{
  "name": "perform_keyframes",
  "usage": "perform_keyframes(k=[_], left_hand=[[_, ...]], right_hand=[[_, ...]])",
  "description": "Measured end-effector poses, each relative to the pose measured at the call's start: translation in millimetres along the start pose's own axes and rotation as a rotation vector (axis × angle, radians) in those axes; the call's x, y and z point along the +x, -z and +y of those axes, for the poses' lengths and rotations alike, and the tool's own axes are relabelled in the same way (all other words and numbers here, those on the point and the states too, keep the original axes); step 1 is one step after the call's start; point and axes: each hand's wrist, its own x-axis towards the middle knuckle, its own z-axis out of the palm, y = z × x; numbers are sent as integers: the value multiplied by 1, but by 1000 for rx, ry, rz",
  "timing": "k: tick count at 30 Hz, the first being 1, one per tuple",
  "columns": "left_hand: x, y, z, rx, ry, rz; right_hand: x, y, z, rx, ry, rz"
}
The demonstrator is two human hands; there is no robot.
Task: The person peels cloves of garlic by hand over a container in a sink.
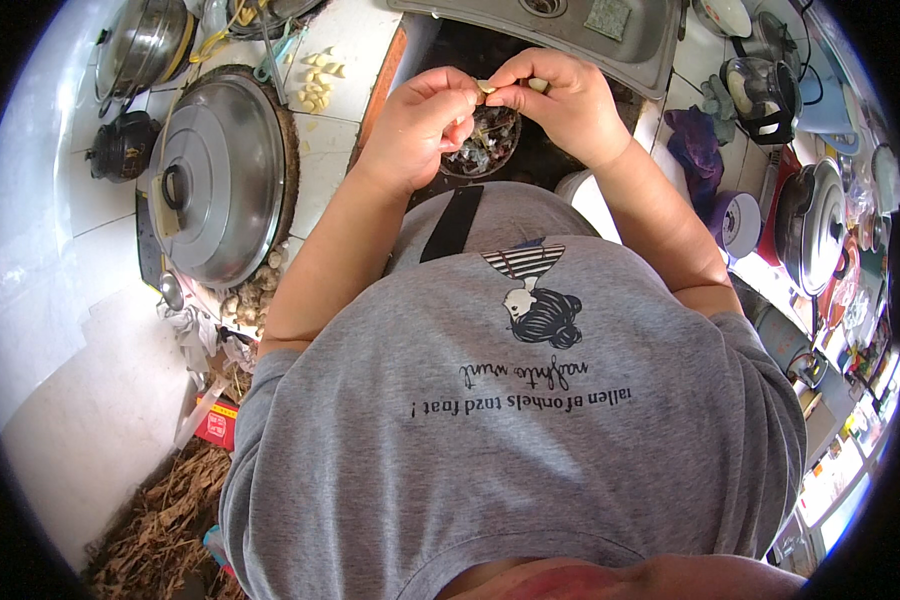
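Note:
My left hand (429, 127) and my right hand (566, 101) meet at the top middle, thumbs and forefingers pinching one pale garlic clove (485, 86) between them. A second clove (538, 85) is tucked in the curled fingers of my right hand. Directly below the hands, a round bin (487, 146) holds dark scraps and light papery skins. Several cloves (316, 81) lie in a loose group on the white-tiled counter (326, 146), to the left of my left hand.
A metal sink (649, 64) with a green scouring pad (607, 19) borders the top. On the left sits a large metal lid (229, 180), near a dark pot (124, 146). A purple cloth (694, 154), glass jug (761, 97) and lidded pan (814, 225) stand right.

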Motion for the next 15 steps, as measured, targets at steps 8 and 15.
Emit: perform_keyframes(k=[8,15], left_hand=[[2,-3,-1,279,-21,125],[2,2,-2,345,-33,114]], right_hand=[[6,5,2,-436,464,5],[6,5,-5,-526,531,-24]])
